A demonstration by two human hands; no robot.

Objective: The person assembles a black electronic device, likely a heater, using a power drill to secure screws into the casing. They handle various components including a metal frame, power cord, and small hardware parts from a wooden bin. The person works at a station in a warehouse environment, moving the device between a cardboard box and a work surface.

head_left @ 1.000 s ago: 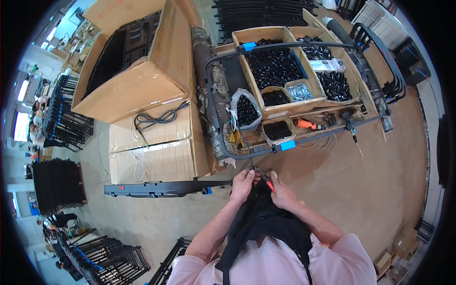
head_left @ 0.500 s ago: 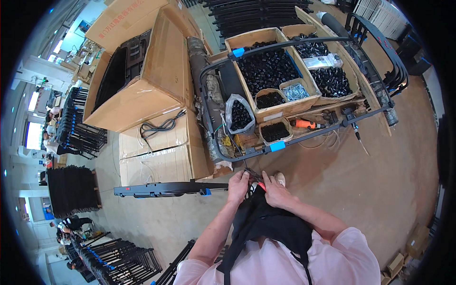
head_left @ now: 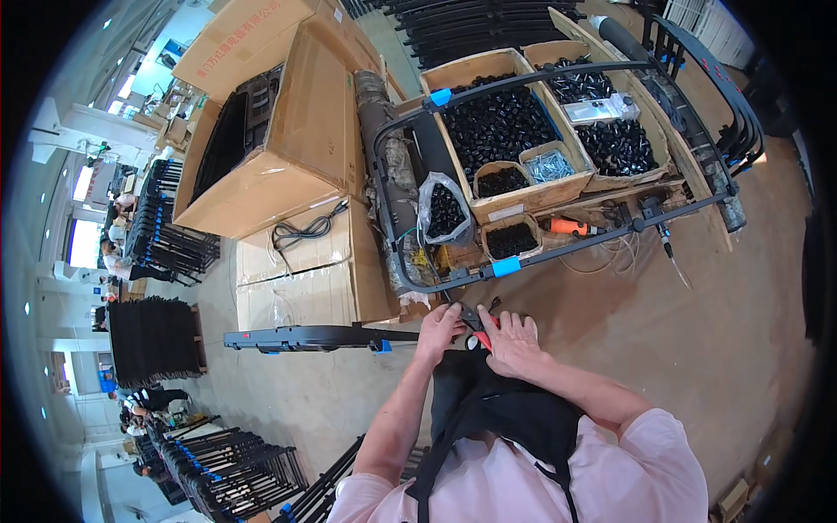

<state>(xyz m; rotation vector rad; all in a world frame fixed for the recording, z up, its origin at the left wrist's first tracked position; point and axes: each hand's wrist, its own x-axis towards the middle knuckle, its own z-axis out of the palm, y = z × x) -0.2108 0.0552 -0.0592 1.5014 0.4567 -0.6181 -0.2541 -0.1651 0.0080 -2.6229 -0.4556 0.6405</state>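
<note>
My left hand (head_left: 442, 332) is closed, thumb and fingers pinching a dark, narrow piece (head_left: 472, 319) just below the near bar of a black tubular frame (head_left: 571, 251). Close beside it, my right hand (head_left: 514, 345) is wrapped round a hand tool with red handles (head_left: 484, 339). The tool's jaws are mostly hidden, so its exact kind does not show. Its red part lies against the dark piece between my two hands. To the left of my hands, a long black bar-shaped part (head_left: 318, 337) ends near my left wrist.
Wooden bins (head_left: 488, 212) of black plastic parts and screws stand under the frame. An orange-handled power tool (head_left: 571, 227) lies near them. Cardboard boxes (head_left: 305, 131) are stacked at left, with a coiled black cable (head_left: 307, 228) on top. Racks of black frames (head_left: 227, 475) stand lower left.
The view has shifted slightly, so the surroundings sit a little further right. My right hand has turned and its fingers are more spread over the tool; more of the red handles shows.
</note>
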